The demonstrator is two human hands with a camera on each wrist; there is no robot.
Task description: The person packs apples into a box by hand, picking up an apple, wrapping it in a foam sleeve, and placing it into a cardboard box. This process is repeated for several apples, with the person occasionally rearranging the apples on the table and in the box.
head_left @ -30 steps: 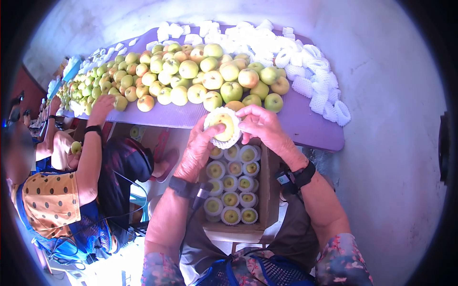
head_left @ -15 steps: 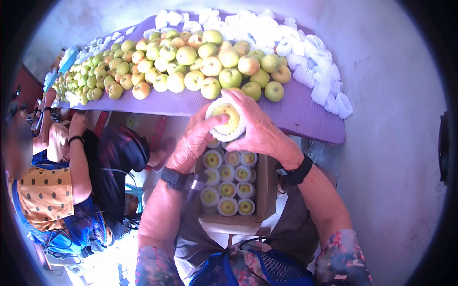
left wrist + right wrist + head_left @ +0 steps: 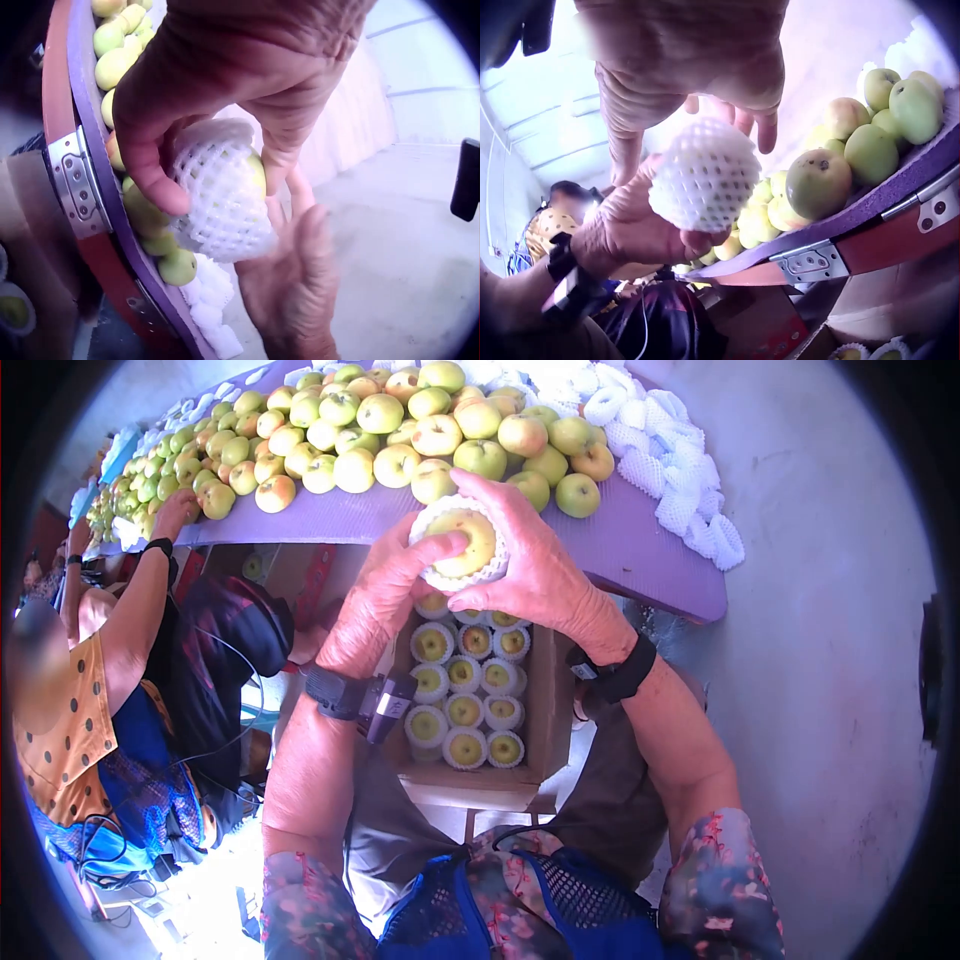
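Over the front edge of the purple tabletop (image 3: 650, 575), my left hand (image 3: 385, 580) grips a yellow-green apple (image 3: 474, 546) in a white foam net (image 3: 221, 199). The left thumb lies across the apple's bare top, and the fingers curl round the netted side. My right hand (image 3: 545, 565) is cupped loosely about the apple's other side, thumb spread from the fingers. In the right wrist view its fingers extend past the net without closing on it. Below both hands stands a cardboard box (image 3: 552, 710) holding rows of apples in foam nets.
A long heap of loose apples (image 3: 355, 468) covers the tabletop. Empty foam nets (image 3: 650, 475) lie along its right end and back. At the left, another person in a dotted orange top (image 3: 65, 725) reaches to the heap. A wall (image 3: 810, 610) rises on the right.
My right hand went from fingertips at the net's edge to a wide cupped spread around the apple. The left hand keeps its grip. The view has tilted down; the other person's hand returned to the heap.
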